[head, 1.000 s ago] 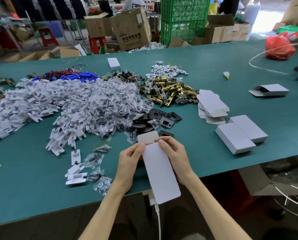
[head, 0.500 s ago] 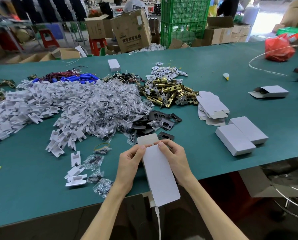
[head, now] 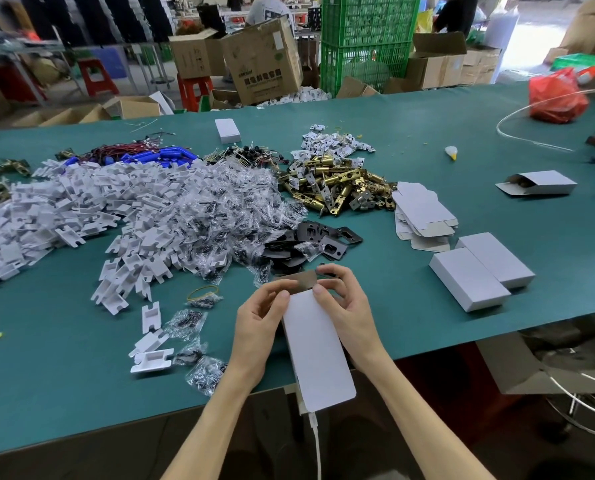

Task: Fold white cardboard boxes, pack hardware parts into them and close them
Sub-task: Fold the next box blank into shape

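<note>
The left hand (head: 258, 327) and right hand (head: 349, 308) are gripping the white box (head: 318, 355) at its far end; both are pinching its brown-backed flap (head: 301, 280) above the counter (head: 81, 375) edge.

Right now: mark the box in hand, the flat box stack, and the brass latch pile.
box in hand (head: 318, 348), head view, middle of its white top panel.
flat box stack (head: 421, 207), head view, top blank's white face.
brass latch pile (head: 337, 185), head view, centre of the heap.

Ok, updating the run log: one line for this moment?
task: box folding | end flap: partly folded | left hand: grips white box | right hand: grips white box
</note>
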